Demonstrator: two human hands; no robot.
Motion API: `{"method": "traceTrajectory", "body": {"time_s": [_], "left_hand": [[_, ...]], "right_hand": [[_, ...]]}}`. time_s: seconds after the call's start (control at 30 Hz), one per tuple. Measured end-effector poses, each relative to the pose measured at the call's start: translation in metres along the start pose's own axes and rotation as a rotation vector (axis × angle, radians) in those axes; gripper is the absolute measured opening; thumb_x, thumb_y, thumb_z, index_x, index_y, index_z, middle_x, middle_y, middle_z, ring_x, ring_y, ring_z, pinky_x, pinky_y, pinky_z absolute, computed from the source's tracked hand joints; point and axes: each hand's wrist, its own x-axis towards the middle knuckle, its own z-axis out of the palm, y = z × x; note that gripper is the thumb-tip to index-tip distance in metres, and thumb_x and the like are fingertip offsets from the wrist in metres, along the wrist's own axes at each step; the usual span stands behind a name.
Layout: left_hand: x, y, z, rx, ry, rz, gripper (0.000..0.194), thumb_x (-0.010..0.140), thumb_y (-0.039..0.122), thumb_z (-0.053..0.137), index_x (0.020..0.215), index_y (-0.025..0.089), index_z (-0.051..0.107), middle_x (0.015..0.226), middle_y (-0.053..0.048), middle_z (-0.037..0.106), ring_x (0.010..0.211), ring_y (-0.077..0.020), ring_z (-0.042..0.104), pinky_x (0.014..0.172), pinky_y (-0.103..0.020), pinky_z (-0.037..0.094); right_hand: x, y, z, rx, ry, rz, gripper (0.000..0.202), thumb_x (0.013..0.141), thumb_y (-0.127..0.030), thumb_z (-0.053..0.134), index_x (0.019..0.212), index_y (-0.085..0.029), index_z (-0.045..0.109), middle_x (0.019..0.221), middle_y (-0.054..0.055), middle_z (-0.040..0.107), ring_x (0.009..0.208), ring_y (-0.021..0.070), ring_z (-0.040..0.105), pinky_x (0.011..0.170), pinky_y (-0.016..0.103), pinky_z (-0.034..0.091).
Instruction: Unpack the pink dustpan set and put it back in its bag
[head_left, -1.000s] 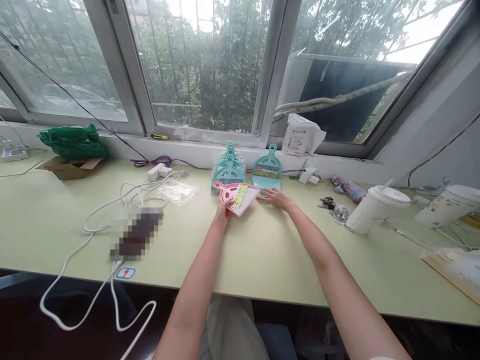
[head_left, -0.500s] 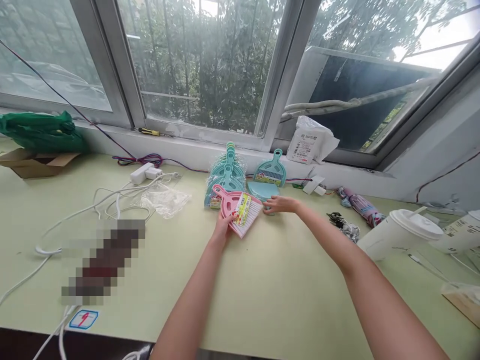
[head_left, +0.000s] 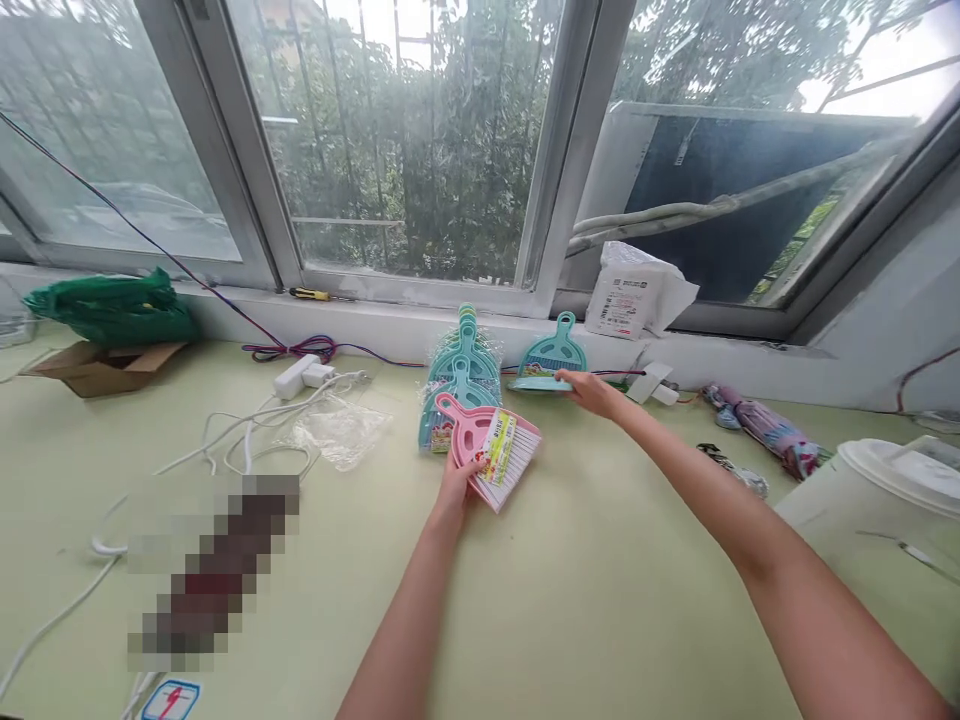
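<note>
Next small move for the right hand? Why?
I'd ease the flat light-blue piece toward the body, probably with the right hand: its fingers are at the piece's right end, and the upright teal set stands just behind. The left hand is occupied, holding the pink brush set.

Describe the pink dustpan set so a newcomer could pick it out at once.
Find the pale green table below the windows. Near its middle stands a cluster of turquoise dustpan sets; the pink set is just in front, partly overlapping it in view. Among the dustpan sets, it alone is pink, with white bristles and a yellow-green label.
</note>
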Motion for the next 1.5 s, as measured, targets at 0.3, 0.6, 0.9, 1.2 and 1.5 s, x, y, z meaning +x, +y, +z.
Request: {"method": "traceTrajectory", "body": {"time_s": [0.3, 0.6, 0.9, 1.2, 1.5], "left_hand": [[0.006, -0.007, -0.005, -0.033, -0.02, 0.011, 0.077, 0.049, 0.012, 0.079, 0.12, 0.025, 0.053, 0.114, -0.01, 0.067, 0.109, -0.0302, 0.062, 0.091, -0.041, 0.054], [-0.001, -0.002, 0.002, 0.028, -0.023, -0.001, 0.078, 0.052, 0.009, 0.077, 0.124, 0.027, 0.052, 0.116, -0.008, 0.066, 0.11, -0.0293, 0.062, 0.09, -0.04, 0.054], [-0.006, -0.001, 0.003, 0.069, -0.066, 0.025, 0.069, 0.052, 0.012, 0.079, 0.116, 0.024, 0.056, 0.116, -0.009, 0.066, 0.111, -0.0291, 0.061, 0.092, -0.04, 0.052], [-0.007, 0.0, 0.005, 0.087, -0.056, -0.007, 0.071, 0.055, 0.012, 0.076, 0.121, 0.023, 0.052, 0.117, -0.008, 0.066, 0.111, -0.0282, 0.061, 0.095, -0.042, 0.05], [-0.003, -0.006, 0.002, 0.051, -0.062, 0.037, 0.069, 0.052, 0.011, 0.076, 0.116, 0.02, 0.054, 0.112, -0.009, 0.067, 0.107, -0.0284, 0.063, 0.095, -0.043, 0.049]], "right_hand": [[0.091, 0.009, 0.001, -0.112, 0.606, 0.731, 0.068, 0.088, -0.05, 0.046, 0.137, -0.005, 0.033, 0.095, 0.025, 0.064, 0.086, 0.0351, 0.063, 0.074, 0.047, 0.046], [0.024, -0.028, 0.079, -0.26, 0.307, 0.206, 0.054, 0.087, -0.023, 0.043, 0.14, -0.033, 0.04, 0.153, 0.007, 0.029, 0.143, 0.0303, 0.018, 0.11, 0.067, 0.01], [0.029, 0.023, 0.079, -0.329, 0.223, 0.092, 0.052, 0.087, -0.022, 0.046, 0.138, -0.032, 0.045, 0.155, 0.003, 0.029, 0.145, 0.0304, 0.013, 0.11, 0.068, 0.004], [0.006, 0.054, 0.078, -0.345, 0.221, 0.022, 0.048, 0.091, -0.03, 0.043, 0.139, -0.031, 0.043, 0.155, 0.004, 0.028, 0.143, 0.0296, 0.015, 0.109, 0.066, 0.009], [0.002, 0.014, 0.059, -0.13, 0.36, 0.043, 0.045, 0.092, -0.029, 0.043, 0.136, -0.026, 0.048, 0.15, 0.009, 0.037, 0.143, 0.0283, 0.018, 0.111, 0.06, -0.002]]}}
